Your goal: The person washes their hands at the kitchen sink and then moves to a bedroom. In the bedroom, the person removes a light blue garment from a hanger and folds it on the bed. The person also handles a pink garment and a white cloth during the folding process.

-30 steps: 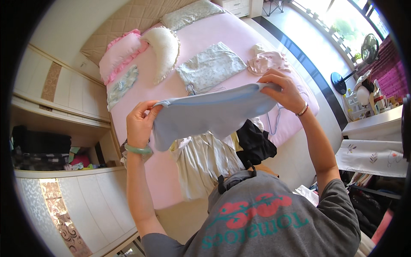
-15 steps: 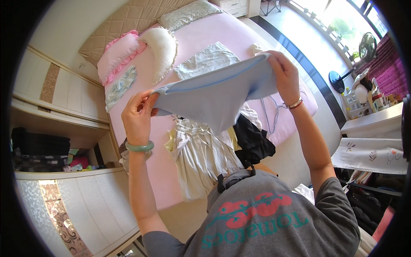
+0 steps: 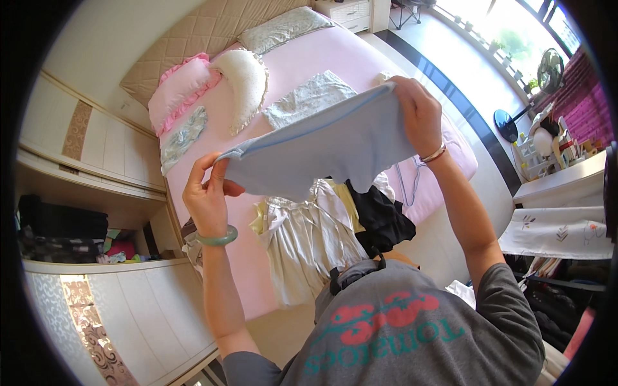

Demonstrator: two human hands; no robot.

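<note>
A light blue garment (image 3: 315, 151), shaped like underpants with a smooth band along its top edge, is stretched between my hands above the bed. My left hand (image 3: 207, 196), with a green bangle at the wrist, pinches its left corner between thumb and fingers. The right hand (image 3: 420, 117) grips the upper right corner, its fingers partly hidden behind the cloth. Below it, pale cream drawstring trousers (image 3: 302, 248) hang over the bed's near edge. Beside them lies a black garment (image 3: 380, 222), with a yellow piece of cloth partly covered between the two.
The bed (image 3: 241, 283) has a pink sheet. Toward its head are a pink ruffled pillow (image 3: 180, 90), a curved cream pillow (image 3: 248, 90) and a folded patterned cloth (image 3: 309, 100). An open-shelved wardrobe (image 3: 129, 225) stands left; a fan (image 3: 550, 71) stands right.
The blue garment has spread wider and hangs flatter, its lower edge raised. My left hand has shifted slightly down; my right hand has moved slightly left. Both keep their hold.
</note>
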